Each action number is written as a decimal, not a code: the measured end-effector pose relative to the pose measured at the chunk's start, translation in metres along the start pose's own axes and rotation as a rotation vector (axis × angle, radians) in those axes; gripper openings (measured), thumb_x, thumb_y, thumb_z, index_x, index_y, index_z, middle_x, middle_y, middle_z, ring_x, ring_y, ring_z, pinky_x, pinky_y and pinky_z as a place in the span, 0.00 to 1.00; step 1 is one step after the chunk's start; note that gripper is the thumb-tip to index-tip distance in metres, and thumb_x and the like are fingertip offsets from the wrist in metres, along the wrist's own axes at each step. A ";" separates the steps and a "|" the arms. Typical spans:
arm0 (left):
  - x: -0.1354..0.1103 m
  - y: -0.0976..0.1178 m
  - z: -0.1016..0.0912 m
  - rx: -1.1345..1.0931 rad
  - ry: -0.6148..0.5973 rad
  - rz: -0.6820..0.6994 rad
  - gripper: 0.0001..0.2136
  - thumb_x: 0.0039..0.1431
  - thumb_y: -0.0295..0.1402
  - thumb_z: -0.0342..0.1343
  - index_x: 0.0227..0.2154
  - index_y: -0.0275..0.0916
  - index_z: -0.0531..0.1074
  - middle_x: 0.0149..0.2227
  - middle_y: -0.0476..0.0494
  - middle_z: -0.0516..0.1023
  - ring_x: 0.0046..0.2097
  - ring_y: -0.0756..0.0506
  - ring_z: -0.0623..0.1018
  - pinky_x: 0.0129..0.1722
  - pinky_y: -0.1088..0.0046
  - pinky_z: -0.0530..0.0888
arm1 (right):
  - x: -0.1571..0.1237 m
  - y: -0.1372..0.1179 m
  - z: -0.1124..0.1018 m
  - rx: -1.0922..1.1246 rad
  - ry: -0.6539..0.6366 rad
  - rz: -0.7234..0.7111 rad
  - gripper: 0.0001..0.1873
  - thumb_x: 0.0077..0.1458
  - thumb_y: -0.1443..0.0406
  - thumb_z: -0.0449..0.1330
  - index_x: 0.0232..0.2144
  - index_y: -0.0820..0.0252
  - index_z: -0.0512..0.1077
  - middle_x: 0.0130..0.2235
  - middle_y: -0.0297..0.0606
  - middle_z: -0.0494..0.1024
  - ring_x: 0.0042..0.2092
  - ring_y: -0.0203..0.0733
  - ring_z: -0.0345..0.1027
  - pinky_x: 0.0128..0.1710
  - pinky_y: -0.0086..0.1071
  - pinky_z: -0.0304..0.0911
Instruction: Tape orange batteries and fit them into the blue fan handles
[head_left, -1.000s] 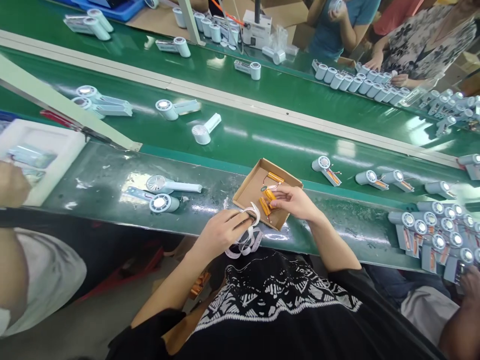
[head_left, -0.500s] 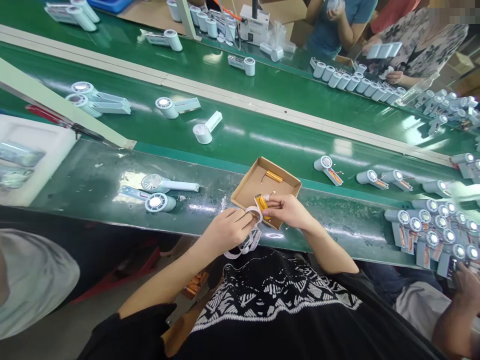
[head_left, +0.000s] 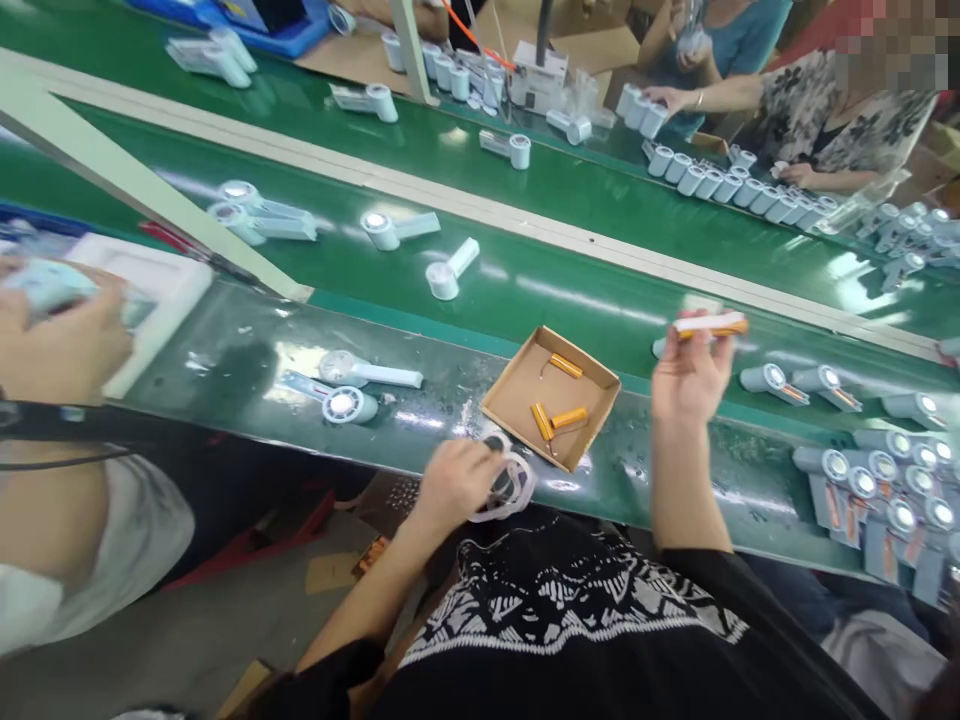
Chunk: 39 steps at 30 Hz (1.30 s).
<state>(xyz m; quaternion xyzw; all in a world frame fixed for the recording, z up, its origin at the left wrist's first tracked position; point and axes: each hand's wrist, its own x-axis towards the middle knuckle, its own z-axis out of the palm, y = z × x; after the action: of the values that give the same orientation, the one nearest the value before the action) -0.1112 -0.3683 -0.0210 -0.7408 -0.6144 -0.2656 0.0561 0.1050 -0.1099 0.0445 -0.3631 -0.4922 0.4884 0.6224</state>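
My left hand is closed on a roll of white tape, whose loops hang over the bench's front edge. Out over the belt on the right, my right hand grips an orange battery with a white strip along it, blurred by motion. Behind that hand a white handheld fan is mostly hidden. Between my hands sits a shallow cardboard box. Inside it lie an orange battery at the back and two more orange batteries near the front, with thin wires.
Two fans lie on the bench to the left. A cluster of fans with open handles stands at right, and more fans lie on the green belt. A co-worker's hands hold a part at far left. A slanted post rises there.
My right hand has moved from above the box to the right, carrying the battery. My left hand stays near the box's front with the tape. Two batteries at the box's front now show.
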 end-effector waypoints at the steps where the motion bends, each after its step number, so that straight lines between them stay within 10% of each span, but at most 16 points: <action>1: -0.013 -0.015 0.000 0.046 0.007 -0.095 0.07 0.72 0.30 0.57 0.38 0.41 0.79 0.33 0.43 0.80 0.37 0.42 0.75 0.37 0.63 0.70 | 0.010 -0.002 -0.011 0.008 -0.015 -0.028 0.32 0.61 0.57 0.68 0.65 0.42 0.66 0.61 0.38 0.78 0.62 0.44 0.75 0.61 0.44 0.74; 7: -0.024 -0.095 0.019 -0.077 0.116 -0.353 0.11 0.73 0.39 0.56 0.42 0.42 0.82 0.39 0.41 0.84 0.42 0.41 0.80 0.49 0.60 0.77 | -0.038 0.013 -0.043 0.058 -0.045 0.262 0.37 0.52 0.59 0.77 0.61 0.46 0.70 0.48 0.39 0.86 0.44 0.42 0.85 0.50 0.38 0.79; 13: 0.142 -0.192 0.036 0.116 -0.130 -0.784 0.27 0.74 0.47 0.45 0.65 0.35 0.70 0.66 0.26 0.73 0.65 0.28 0.72 0.62 0.49 0.71 | -0.048 0.013 -0.026 0.121 -0.039 0.345 0.38 0.48 0.60 0.80 0.59 0.49 0.71 0.47 0.41 0.88 0.43 0.45 0.86 0.50 0.40 0.80; 17: 0.218 -0.232 0.043 0.107 -0.412 -0.867 0.26 0.76 0.40 0.37 0.56 0.32 0.77 0.56 0.24 0.80 0.58 0.29 0.78 0.56 0.51 0.75 | -0.044 0.004 -0.051 0.085 -0.042 0.267 0.38 0.49 0.60 0.80 0.59 0.49 0.71 0.46 0.42 0.88 0.45 0.50 0.86 0.49 0.47 0.80; 24: 0.210 -0.189 0.071 0.076 -0.608 -0.508 0.18 0.58 0.41 0.66 0.50 0.44 0.79 0.54 0.38 0.81 0.52 0.34 0.80 0.50 0.59 0.78 | -0.046 0.023 -0.112 0.065 0.069 0.373 0.35 0.48 0.60 0.80 0.57 0.48 0.73 0.44 0.40 0.88 0.44 0.49 0.86 0.48 0.42 0.81; 30: 0.245 -0.149 0.098 0.048 -0.576 -0.140 0.14 0.69 0.28 0.55 0.52 0.44 0.80 0.68 0.38 0.69 0.72 0.35 0.61 0.67 0.57 0.69 | 0.008 0.043 -0.059 0.113 -0.011 0.277 0.36 0.49 0.55 0.78 0.58 0.48 0.71 0.47 0.39 0.87 0.45 0.47 0.85 0.50 0.43 0.81; 39: 0.284 -0.148 0.136 0.000 -0.687 -0.089 0.07 0.62 0.35 0.61 0.38 0.45 0.84 0.48 0.43 0.85 0.51 0.40 0.80 0.52 0.68 0.76 | 0.078 0.103 0.006 -0.331 -0.404 0.189 0.30 0.53 0.57 0.72 0.58 0.55 0.75 0.47 0.37 0.88 0.55 0.51 0.82 0.61 0.47 0.76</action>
<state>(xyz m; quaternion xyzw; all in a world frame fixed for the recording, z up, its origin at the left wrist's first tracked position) -0.1763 -0.0278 -0.0415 -0.7596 -0.6289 -0.0030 -0.1657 0.0763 -0.0082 -0.0300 -0.3995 -0.6434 0.5196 0.3955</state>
